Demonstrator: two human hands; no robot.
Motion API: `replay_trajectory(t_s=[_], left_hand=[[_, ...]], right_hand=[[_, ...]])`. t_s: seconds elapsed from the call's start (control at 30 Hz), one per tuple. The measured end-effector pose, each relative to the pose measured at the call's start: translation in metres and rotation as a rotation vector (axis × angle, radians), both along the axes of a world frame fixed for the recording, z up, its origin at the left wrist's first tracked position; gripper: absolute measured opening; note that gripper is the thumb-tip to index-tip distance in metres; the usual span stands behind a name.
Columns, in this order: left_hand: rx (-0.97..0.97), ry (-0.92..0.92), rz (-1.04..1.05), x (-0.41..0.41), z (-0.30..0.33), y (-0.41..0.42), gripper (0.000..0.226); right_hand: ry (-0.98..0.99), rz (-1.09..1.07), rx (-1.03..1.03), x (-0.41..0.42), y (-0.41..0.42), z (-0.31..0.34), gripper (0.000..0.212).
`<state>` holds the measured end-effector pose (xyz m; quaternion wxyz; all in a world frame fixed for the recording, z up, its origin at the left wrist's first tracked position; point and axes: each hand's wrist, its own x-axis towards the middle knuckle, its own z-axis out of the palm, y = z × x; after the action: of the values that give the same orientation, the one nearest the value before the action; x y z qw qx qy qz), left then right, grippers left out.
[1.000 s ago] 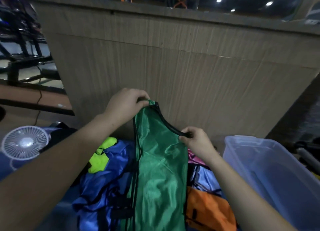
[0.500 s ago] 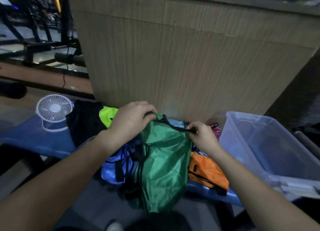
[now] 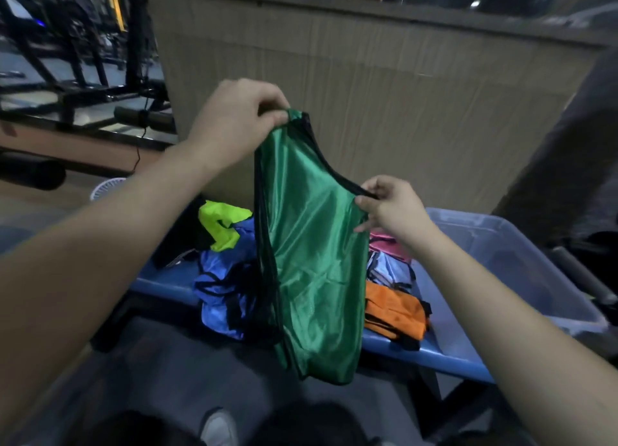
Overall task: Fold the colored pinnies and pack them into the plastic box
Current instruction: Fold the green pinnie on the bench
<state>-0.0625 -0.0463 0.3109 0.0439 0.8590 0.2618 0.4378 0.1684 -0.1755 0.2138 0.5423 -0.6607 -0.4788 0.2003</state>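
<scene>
Head view: two bare hands hold a green pinny [image 3: 314, 245] up in the air above a blue table [image 3: 418, 353], in front of a tan panelled wall [image 3: 384, 77]. The left hand [image 3: 234, 121] pinches the top of one shoulder strap; the right hand [image 3: 389, 205], lower and well apart from it, pinches the black-bound neckline. The pinny hangs lengthwise, apparently doubled over, its lower edge dangling below the table's front edge.

The fabric is glossy and satin-like, with black binding along its edges — it looks very light, limp and slippery, so the bound edges and strap tops are likely the surest places to grip.

On the table lie more crumpled pinnies: blue [image 3: 224, 278], neon yellow [image 3: 220, 225], orange [image 3: 394, 312] and pink [image 3: 388, 241]. A translucent plastic box [image 3: 501, 261] — rounded corners, open top — sits just right of them. A small white fan [image 3: 107, 188] peeks out at left.
</scene>
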Motion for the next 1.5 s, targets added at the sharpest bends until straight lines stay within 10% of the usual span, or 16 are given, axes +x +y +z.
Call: replay_trajectory(t_s=[0.9, 1.5], left_hand=[[-0.048, 0.055, -0.060, 0.177, 0.053, 0.179, 0.012], [0.030, 0.074, -0.088, 0.094, -0.051, 0.084, 0.011]], right_hand=[[-0.092, -0.140, 0.012, 0.144, 0.168, 0.036, 0.009], [-0.323, -0.070, -0.117, 0.109, 0.101, -0.028, 0.017]])
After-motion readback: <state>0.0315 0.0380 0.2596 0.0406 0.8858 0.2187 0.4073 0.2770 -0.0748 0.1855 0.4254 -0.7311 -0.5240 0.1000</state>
